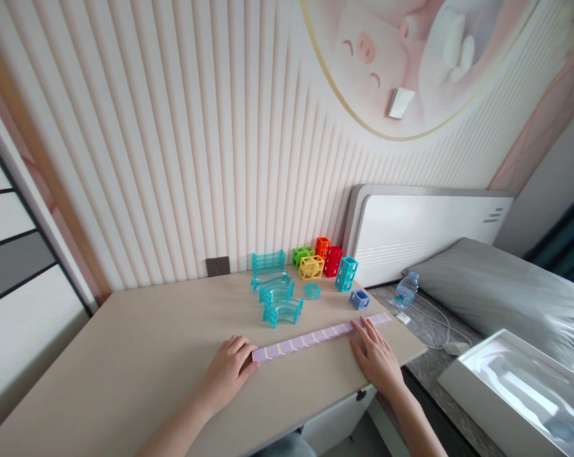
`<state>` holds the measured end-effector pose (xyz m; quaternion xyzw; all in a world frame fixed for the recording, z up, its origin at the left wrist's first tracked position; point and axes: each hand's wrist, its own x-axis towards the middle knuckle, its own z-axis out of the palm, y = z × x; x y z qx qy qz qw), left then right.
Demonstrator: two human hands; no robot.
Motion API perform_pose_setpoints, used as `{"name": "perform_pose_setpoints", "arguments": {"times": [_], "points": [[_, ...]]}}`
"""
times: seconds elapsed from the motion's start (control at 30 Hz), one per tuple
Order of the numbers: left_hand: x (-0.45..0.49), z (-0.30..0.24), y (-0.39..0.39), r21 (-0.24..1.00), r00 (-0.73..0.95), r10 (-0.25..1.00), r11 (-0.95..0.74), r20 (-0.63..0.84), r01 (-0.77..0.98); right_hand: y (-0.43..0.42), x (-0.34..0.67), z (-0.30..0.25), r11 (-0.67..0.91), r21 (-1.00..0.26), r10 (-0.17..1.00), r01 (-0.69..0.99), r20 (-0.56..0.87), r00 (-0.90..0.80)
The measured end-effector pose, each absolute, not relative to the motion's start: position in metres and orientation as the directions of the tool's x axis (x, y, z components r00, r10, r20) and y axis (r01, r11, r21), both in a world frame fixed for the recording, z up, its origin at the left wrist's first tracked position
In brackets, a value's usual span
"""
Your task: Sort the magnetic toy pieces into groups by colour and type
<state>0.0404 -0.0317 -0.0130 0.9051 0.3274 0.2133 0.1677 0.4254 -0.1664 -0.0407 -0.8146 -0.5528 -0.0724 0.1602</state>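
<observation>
A long, thin purple strip of joined square tiles [315, 336] lies flat across the beige table [139, 355]. My left hand [229, 369] rests on the table with its curled fingertips touching the strip's left end. My right hand [376, 355] lies flat and open, its fingertips on the strip near the right end. Behind the strip sit several teal curved track pieces [277, 295], a small teal ring [312, 291], and cube frames: yellow [311, 267], green [302, 254], orange [322, 246], red [333, 261], teal [346, 273] and a small blue one [359, 299].
A ribbed wall with a grey socket [217, 266] backs the table. To the right are a white headboard [424, 228], a grey pillow [500, 292], a water bottle [405, 291], a white cable and a white box [515, 387]. The table's right edge lies by my right hand.
</observation>
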Motion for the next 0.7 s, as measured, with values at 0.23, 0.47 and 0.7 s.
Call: {"name": "perform_pose_setpoints", "arguments": {"times": [0.23,0.47,0.7], "points": [[0.038,-0.017,-0.031,0.480,0.680,0.689,-0.699,0.253,0.530,-0.167,0.423,-0.039,-0.319,-0.218,0.857,0.923,0.350,0.379],[0.015,-0.047,-0.041,0.446,0.657,0.696,-0.706,0.291,0.550,-0.184,0.419,-0.061,-0.255,-0.509,0.597,0.822,0.585,0.548],[-0.028,-0.076,-0.064,0.220,0.664,0.589,-0.801,0.461,0.557,-0.204,0.418,-0.087,-0.056,-0.465,0.561,0.884,0.717,0.413]]}}
